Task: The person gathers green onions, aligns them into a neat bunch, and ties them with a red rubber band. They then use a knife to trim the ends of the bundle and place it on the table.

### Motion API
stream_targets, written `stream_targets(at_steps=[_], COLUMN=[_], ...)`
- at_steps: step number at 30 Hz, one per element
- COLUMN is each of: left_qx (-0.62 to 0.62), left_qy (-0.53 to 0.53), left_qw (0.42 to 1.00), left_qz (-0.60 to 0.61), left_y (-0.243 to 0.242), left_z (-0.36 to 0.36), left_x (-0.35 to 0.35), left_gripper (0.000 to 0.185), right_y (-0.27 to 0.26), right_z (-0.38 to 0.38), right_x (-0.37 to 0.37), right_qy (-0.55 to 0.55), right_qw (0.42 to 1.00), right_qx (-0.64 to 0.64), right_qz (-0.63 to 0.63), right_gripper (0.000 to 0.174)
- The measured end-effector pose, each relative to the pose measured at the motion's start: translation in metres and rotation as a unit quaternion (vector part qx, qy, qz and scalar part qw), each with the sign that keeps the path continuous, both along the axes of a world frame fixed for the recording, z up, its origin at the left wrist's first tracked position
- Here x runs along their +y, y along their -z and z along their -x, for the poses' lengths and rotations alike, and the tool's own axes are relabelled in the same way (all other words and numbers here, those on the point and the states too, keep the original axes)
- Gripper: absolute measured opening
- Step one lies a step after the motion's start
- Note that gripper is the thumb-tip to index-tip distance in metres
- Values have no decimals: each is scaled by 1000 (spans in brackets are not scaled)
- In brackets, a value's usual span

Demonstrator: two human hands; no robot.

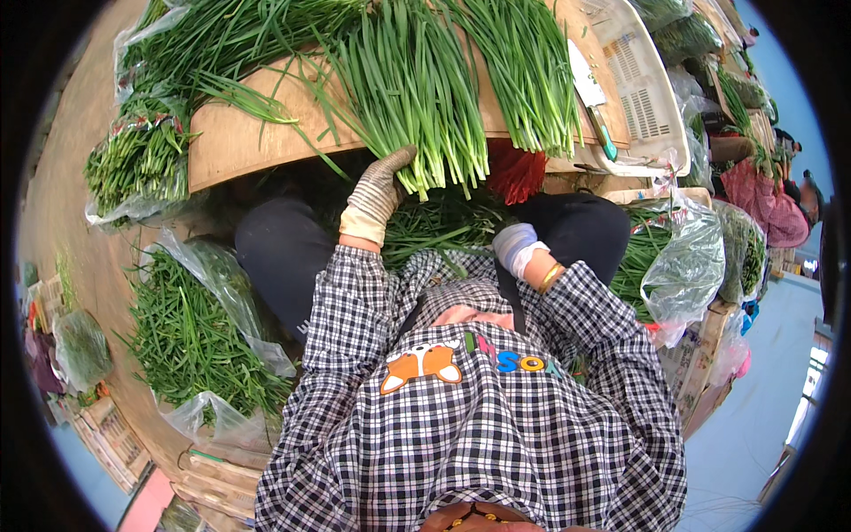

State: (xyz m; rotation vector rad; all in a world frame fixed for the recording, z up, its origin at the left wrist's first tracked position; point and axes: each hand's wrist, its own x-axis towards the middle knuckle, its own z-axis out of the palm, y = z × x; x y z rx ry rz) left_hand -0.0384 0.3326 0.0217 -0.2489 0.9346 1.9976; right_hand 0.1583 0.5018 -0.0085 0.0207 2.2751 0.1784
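My left hand [380, 193], in a soiled striped work glove, grips the left edge of the middle bunch of garlic chives [425, 100]. Its thumb lies on the stalks, and the other fingers are mostly hidden. The pale stalk ends overhang the front of a wooden board [266, 149]. Another bunch of chives [532, 86] lies to the right, with a large loose pile [246, 40] at the back left. My right hand [517, 247], in a pale glove, rests low by my right thigh; its fingers are hidden. Below the board, loose green leaves [435, 229] cover my lap.
A knife [588, 86] with a green-and-black handle lies at the board's right, beside a white plastic crate [641, 93]. Red ties [515, 174] hang at the front edge. Bags of chives [206, 326] stand left and right [685, 246]. Other people [764, 199] sit far right.
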Motion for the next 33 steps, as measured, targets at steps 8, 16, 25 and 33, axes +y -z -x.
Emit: stream_targets(at_steps=[8, 16, 25, 33], left_qx=[-41, -98, -174, -157], left_qy=[21, 64, 103, 73], left_qw=[999, 991, 955, 965], left_qz=[-22, -72, -217, -198], left_y=[8, 28, 30, 22], left_z=[-2, -17, -30, -37], left_x=[0, 11, 14, 12], left_gripper=[36, 41, 42, 30], right_y=[-35, -14, -115, -128], right_z=[37, 88, 100, 185], right_x=[15, -35, -7, -18], right_qy=[459, 558, 443, 110], right_qw=[693, 655, 825, 831], right_qx=[503, 260, -8, 519], right_qz=[237, 438, 350, 165], right_gripper=[33, 28, 50, 31])
